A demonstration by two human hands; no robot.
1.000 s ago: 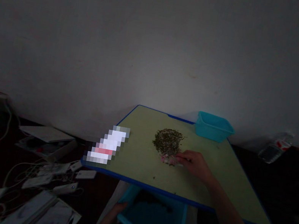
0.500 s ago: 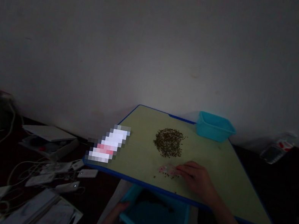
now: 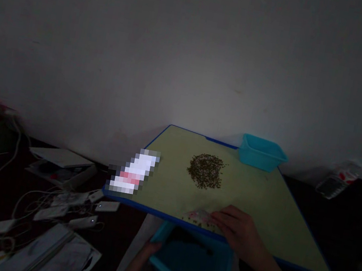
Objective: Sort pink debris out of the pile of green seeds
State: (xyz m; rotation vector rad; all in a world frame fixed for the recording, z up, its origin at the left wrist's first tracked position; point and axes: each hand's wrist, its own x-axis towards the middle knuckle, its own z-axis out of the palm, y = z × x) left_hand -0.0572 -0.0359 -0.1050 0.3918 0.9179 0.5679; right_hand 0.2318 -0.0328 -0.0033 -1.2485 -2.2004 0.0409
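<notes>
My right hand (image 3: 238,232) lies flat with fingers stretched out at the near edge of the pale green table (image 3: 269,207), its fingertips against a small batch of greenish beans and pinkish bits (image 3: 197,217). Farther back on the table sits the main pile of small green beans (image 3: 206,170). My left hand (image 3: 149,249) grips the left rim of a blue plastic basket (image 3: 194,268) held just below the table's near edge. Dark grains lie inside the basket.
A second blue tub (image 3: 261,152) stands at the table's far right corner. A blurred white and pink item (image 3: 133,171) lies at the left edge. A plastic bottle (image 3: 336,179) lies right of the table. Cables, adapters and papers (image 3: 58,212) cover the floor on the left.
My right hand has dragged the small batch of beans from beside the pile toward the near table edge, above the basket. The left hand kept hold of the basket.
</notes>
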